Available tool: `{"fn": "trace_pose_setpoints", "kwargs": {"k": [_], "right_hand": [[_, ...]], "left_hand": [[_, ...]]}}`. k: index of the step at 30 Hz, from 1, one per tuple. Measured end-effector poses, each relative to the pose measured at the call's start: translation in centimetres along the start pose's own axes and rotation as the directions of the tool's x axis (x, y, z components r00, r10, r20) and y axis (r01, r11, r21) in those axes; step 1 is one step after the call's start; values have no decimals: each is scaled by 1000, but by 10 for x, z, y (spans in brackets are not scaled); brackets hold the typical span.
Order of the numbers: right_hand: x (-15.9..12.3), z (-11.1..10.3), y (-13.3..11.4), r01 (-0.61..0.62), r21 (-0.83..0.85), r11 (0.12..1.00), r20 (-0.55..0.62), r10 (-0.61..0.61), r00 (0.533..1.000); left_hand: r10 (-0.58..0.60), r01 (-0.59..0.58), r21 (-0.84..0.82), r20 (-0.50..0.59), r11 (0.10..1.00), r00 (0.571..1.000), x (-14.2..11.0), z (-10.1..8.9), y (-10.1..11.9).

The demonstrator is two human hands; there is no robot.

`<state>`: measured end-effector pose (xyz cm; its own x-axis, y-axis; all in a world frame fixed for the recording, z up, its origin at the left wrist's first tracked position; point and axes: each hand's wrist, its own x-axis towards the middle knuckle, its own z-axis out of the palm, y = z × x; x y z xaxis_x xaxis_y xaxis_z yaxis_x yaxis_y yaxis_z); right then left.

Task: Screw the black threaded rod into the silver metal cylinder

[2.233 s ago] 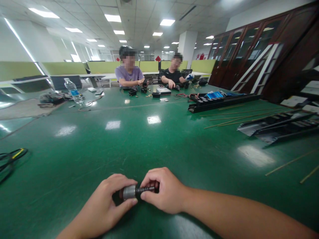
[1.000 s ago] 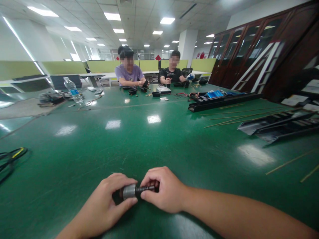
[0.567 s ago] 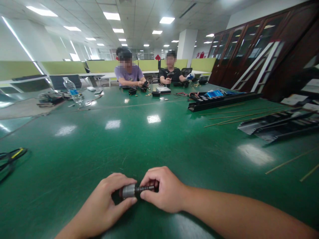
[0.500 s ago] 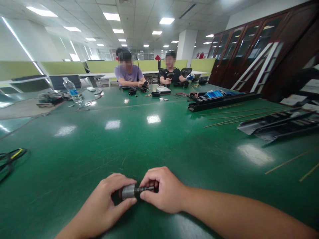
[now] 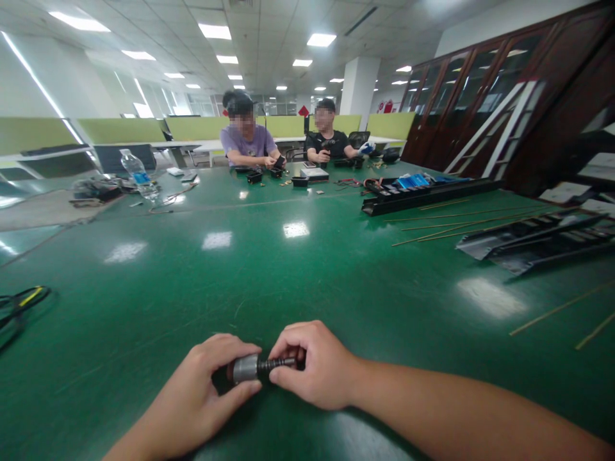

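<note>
A short silver metal cylinder with a dark, grooved shaft (image 5: 246, 369) lies sideways just above or on the green table, near its front edge. Thumb and fingers of my left hand (image 5: 211, 381) are closed round the cylinder from the left. The grooved shaft points right, where my right hand (image 5: 312, 368) pinches its thin end between thumb and bent fingers. Part of the shaft's tip is hidden by those fingers. The cylinder's left end is dark and partly in the shade of my left palm.
The green table (image 5: 269, 275) stretches far ahead. Coiled black cable (image 5: 22, 304) lies at left, a water bottle (image 5: 139, 176) farther back. Black metal channels (image 5: 533, 243) and thin rods (image 5: 480, 234) are at right. Two people (image 5: 247, 137) sit at the far side with small black parts.
Both hands keep the same hold and have hardly moved. The far person in black has turned their head a little.
</note>
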<state>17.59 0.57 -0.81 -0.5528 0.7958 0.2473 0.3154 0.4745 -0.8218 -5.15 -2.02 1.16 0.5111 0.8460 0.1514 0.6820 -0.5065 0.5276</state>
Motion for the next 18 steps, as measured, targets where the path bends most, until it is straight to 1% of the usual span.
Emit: {"fn": "trace_pose_setpoints", "kwargs": {"k": [10,18], "right_hand": [[1,-2,-1,-2,2,1000,-2,2,1000],[0,-1,-1,-14,2,1000,-10,14,1000]], "left_hand": [[13,-13,24,-8,1000,1000,-1,-3,3],[13,-13,22,-5,1000,1000,-2,-3,0]]}}
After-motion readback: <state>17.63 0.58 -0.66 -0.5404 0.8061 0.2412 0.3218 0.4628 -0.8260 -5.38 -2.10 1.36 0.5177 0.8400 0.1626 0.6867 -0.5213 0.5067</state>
